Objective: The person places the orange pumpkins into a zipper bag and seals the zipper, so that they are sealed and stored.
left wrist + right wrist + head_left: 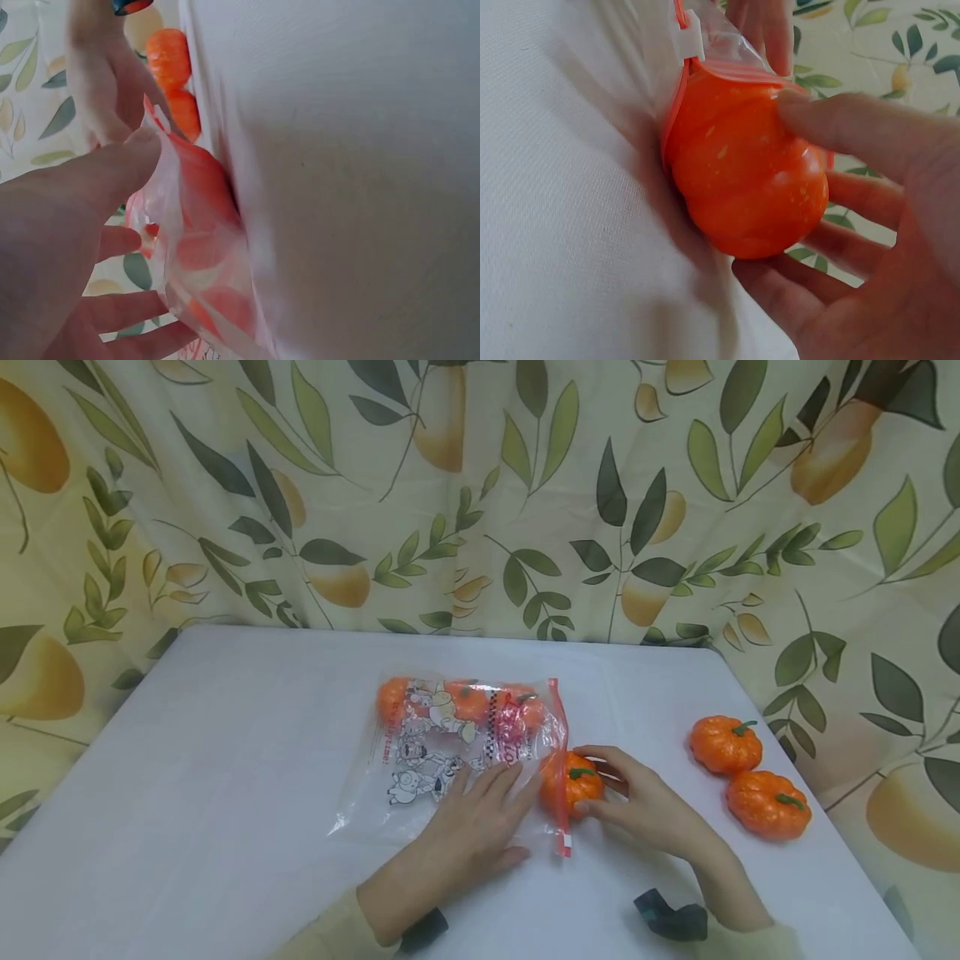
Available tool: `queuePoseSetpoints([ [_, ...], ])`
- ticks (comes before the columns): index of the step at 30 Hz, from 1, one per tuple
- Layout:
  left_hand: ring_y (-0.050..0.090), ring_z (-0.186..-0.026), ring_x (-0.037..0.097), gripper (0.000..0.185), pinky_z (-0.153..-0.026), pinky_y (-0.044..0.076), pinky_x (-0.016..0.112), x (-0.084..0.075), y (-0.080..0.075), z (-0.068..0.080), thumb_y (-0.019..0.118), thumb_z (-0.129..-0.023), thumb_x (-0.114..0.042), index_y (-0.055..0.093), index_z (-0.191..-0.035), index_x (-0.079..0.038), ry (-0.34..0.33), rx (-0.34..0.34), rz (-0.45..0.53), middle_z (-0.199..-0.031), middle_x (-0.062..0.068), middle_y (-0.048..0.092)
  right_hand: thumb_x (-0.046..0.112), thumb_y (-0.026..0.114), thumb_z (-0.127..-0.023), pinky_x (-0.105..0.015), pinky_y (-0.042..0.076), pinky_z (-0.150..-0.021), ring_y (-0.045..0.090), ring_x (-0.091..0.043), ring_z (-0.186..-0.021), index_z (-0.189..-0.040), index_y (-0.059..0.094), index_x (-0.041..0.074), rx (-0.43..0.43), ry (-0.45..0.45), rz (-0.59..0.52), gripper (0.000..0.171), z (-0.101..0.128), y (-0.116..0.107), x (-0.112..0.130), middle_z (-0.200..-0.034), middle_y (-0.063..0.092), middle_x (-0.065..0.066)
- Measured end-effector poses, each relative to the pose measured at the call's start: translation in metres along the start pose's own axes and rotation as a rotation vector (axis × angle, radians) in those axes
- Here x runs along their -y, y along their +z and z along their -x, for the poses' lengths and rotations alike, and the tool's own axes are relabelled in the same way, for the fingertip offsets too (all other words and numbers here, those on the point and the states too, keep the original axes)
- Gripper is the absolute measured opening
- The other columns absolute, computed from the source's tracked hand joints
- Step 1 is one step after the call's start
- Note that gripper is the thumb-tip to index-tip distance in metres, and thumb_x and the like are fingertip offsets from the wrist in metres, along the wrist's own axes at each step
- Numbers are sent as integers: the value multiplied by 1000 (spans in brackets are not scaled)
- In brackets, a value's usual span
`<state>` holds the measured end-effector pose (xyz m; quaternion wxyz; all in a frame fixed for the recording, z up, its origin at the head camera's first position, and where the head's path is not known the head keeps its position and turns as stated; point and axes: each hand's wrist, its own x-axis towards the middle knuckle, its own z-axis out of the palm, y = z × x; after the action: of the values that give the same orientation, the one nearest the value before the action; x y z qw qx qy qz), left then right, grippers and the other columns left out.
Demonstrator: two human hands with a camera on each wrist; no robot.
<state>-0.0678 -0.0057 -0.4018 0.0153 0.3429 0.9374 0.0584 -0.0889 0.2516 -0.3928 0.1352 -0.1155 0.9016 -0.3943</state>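
Observation:
A clear zip bag with printed cartoon animals and a red zip edge lies flat on the table. Three small orange pumpkins sit along its far side, inside. My left hand rests on the bag near its mouth, fingers spread and fairly straight. At the opening, my right hand holds another orange pumpkin with a green stem, thumb on the near side and fingers round the far side. The pumpkin is partly inside the mouth; in the right wrist view the red zip edge runs over it, by a white slider.
Two more orange pumpkins, one farther back and one nearer, stand close together at the table's right side. A white cloth covers the table. Behind hangs a curtain printed with leaves and fruit.

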Motion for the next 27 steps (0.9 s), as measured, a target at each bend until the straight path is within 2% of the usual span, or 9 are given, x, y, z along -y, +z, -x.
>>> queuePoseSetpoints([
  [5,37,-143,29,77,-115,34,60,-3,5,-4,57,-91,-61,28,-156,-31,-4,-40,-15,-157,6,38,28,64,-96,-54,46,-105,39,-44,-142,-148,45,21,71,-35,-140,56,-3,2,-9,-154,44,-10],
  [11,43,-136,28,78,-112,39,59,-7,9,-7,54,-90,-65,27,-156,-32,-21,-94,-24,-151,4,43,28,63,-97,-56,43,-109,38,-42,-144,-148,42,16,133,30,-297,56,-5,5,-14,-155,43,-13],
  [15,44,-134,26,83,-111,40,58,-7,9,-7,58,-86,-67,30,-154,-28,-34,-127,-13,-147,4,45,29,63,-97,-57,42,-109,37,-42,-144,-148,42,13,141,27,-326,57,-9,10,-14,-154,43,-14],
  [20,39,-141,28,88,-113,37,59,-6,8,-8,58,-86,-68,29,-156,-24,-43,-105,24,-156,4,38,24,59,-99,-59,40,-110,40,-43,-141,-151,39,10,149,-21,-344,57,-13,20,-16,-156,40,-17],
  [22,36,-143,27,89,-114,36,59,-6,8,-8,58,-86,-68,27,-157,-24,-43,-93,39,-159,4,33,23,58,-100,-55,41,-111,41,-43,-141,-151,37,10,152,-34,-348,57,-13,23,-16,-157,38,-17],
  [27,33,-146,24,90,-115,35,58,-5,6,-10,58,-87,-67,24,-158,-24,-34,-86,41,-161,2,32,22,59,-100,-33,47,-108,38,-43,-143,-150,35,11,157,-54,-357,57,-15,28,-17,-157,36,-18],
])
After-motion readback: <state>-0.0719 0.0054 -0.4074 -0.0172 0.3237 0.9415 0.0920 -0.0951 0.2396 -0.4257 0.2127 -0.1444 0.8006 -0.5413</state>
